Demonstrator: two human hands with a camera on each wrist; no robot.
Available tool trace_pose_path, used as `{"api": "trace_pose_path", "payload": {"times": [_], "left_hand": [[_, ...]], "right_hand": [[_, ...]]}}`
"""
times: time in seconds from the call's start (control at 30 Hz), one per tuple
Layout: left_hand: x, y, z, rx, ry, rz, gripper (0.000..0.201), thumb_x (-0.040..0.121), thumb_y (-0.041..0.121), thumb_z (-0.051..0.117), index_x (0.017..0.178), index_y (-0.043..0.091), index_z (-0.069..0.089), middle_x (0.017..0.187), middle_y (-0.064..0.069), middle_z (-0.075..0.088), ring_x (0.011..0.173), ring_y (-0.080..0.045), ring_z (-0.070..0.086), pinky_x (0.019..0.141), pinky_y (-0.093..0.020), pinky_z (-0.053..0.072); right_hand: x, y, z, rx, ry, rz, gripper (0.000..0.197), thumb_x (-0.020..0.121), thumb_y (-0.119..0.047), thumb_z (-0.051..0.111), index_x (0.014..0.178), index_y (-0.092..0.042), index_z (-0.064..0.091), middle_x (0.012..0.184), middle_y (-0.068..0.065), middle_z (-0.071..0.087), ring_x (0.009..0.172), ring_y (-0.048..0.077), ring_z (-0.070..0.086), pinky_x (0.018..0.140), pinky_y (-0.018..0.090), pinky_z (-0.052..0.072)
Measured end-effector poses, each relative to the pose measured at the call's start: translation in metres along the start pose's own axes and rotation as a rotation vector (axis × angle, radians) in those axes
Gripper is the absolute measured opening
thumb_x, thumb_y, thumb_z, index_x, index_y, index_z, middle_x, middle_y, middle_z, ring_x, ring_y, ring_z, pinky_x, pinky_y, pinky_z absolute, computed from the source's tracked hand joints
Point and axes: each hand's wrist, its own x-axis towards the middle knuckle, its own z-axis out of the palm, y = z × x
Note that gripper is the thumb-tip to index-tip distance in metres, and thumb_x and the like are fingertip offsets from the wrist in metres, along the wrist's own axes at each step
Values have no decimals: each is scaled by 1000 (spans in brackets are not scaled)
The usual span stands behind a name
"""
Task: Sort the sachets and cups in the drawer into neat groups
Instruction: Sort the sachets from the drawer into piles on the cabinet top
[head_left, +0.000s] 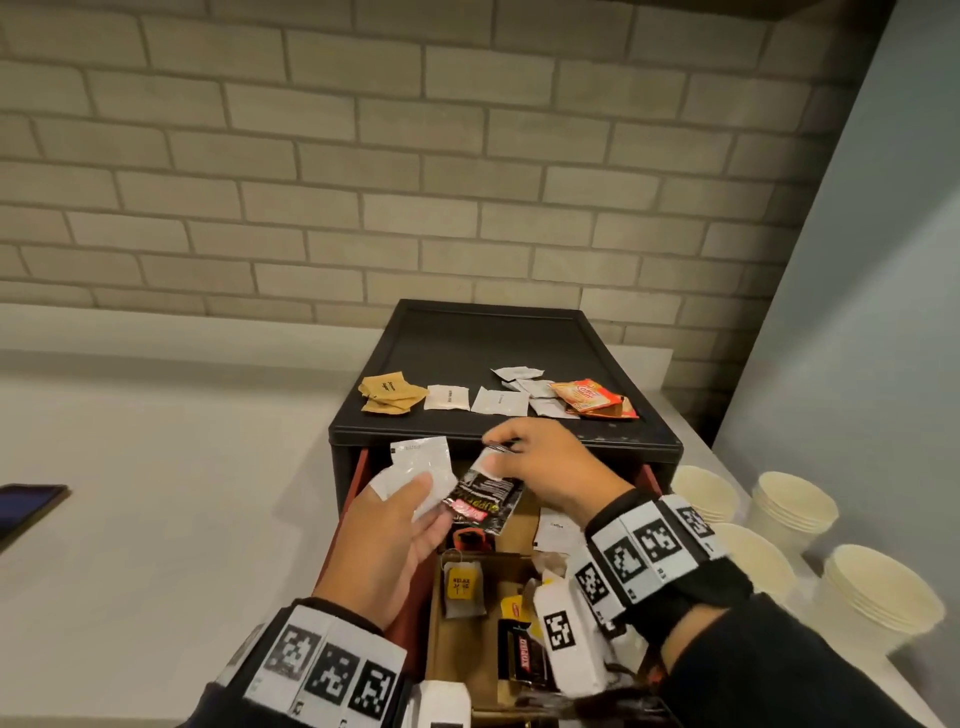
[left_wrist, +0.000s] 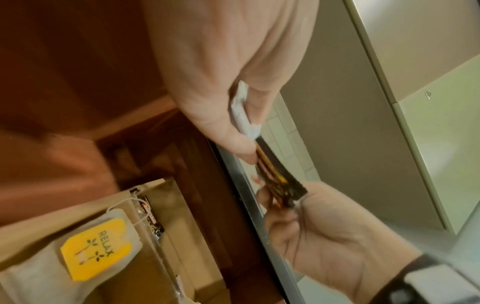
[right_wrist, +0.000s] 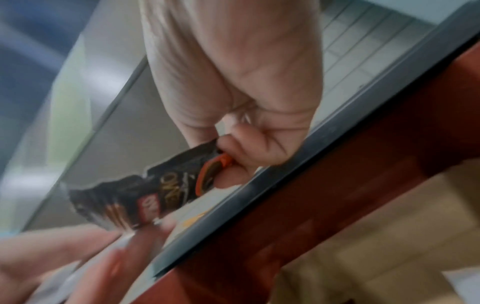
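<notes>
The red-sided drawer (head_left: 351, 493) stands pulled out of a black cabinet (head_left: 498, 338), and both hands hover over its back. My left hand (head_left: 428, 501) pinches a few white sachets (head_left: 421, 465) between thumb and fingers; they show edge-on as white sachets (left_wrist: 244, 115) in the left wrist view. My right hand (head_left: 496, 454) pinches the top of a black sachet (head_left: 483, 499), whose lower end reaches the left fingers. The right wrist view shows that black sachet (right_wrist: 168, 193) hanging from the curled fingers. A yellow RELAX tea bag (head_left: 461, 584) and other sachets lie in the drawer's cardboard compartments.
On the cabinet top lie grouped brown sachets (head_left: 387, 397), white sachets (head_left: 498, 402) and orange-red sachets (head_left: 592, 397). Stacks of paper cups (head_left: 795, 501) stand on the counter at the right. A dark tablet (head_left: 26, 504) lies far left. A brick wall stands behind.
</notes>
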Motion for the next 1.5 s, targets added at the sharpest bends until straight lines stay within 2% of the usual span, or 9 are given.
{"api": "trace_pose_path", "payload": {"times": [0.1, 0.17, 0.33, 0.57, 0.83, 0.97, 1.13, 1.27, 1.5], "left_hand": [[3, -1, -2, 10, 46, -12, 41, 92, -2, 51, 131, 10, 44, 122, -19, 55, 96, -28, 61, 77, -32, 50], [7, -2, -4, 80, 40, 11, 45, 91, -6, 49, 132, 12, 44, 129, -18, 53, 112, -31, 56, 75, -32, 51], [7, -3, -9, 145, -66, 7, 56, 91, -15, 39, 138, 16, 41, 134, -13, 52, 125, -29, 48, 92, -36, 42], [6, -4, -6, 188, -120, 34, 68, 86, -23, 30, 142, 15, 38, 138, -10, 51, 131, -27, 43, 95, -33, 40], [0, -5, -2, 311, -153, 43, 64, 82, -25, 40, 125, 22, 44, 114, -3, 59, 111, -21, 54, 81, -29, 47], [0, -2, 2, 206, -102, 30, 44, 90, -6, 49, 127, 16, 47, 113, -12, 61, 103, -24, 60, 75, -31, 50], [1, 4, -1, -75, 74, -16, 30, 99, 11, 42, 128, 12, 47, 107, -16, 64, 92, -25, 64, 73, -31, 50], [1, 4, -2, 6, 79, -40, 33, 100, 17, 39, 133, 16, 45, 119, -16, 63, 101, -26, 63, 74, -31, 48], [-1, -4, 2, 220, 24, -147, 26, 97, 18, 44, 120, 15, 57, 109, -7, 65, 99, -20, 58, 75, -34, 45]], "right_hand": [[-1, 12, -9, 16, 9, 182, 24, 92, -2, 45, 98, -22, 58, 91, 5, 57, 59, 9, 48, 44, 18, 40], [2, 19, -11, 39, 31, 269, 31, 93, 0, 36, 90, -22, 57, 90, 9, 55, 51, 9, 44, 38, 15, 36], [14, 33, 8, 154, 84, 335, 26, 93, 2, 43, 113, -5, 57, 83, 7, 54, 66, 11, 54, 70, 27, 53], [5, 35, 38, -27, -239, 357, 38, 93, -3, 45, 129, -14, 51, 77, 1, 49, 59, 8, 44, 47, 16, 36], [-8, 16, 22, 302, -262, 172, 29, 96, -39, 45, 107, -20, 64, 81, 0, 56, 57, 6, 47, 51, 16, 41], [-13, 13, 19, 132, -234, -17, 25, 90, -10, 59, 114, -15, 61, 76, 6, 60, 59, 7, 51, 54, 16, 43], [-13, 17, 0, 217, -14, 20, 10, 91, -4, 52, 92, -11, 59, 72, 1, 58, 57, 5, 51, 51, 14, 42], [-14, 19, -3, 416, 17, 60, 10, 92, -6, 52, 95, -14, 59, 80, 3, 64, 63, 5, 57, 59, 19, 45], [-17, 18, 27, 411, -63, 110, 25, 88, -3, 58, 67, -14, 48, 77, 4, 59, 62, 9, 54, 55, 17, 47]]}}
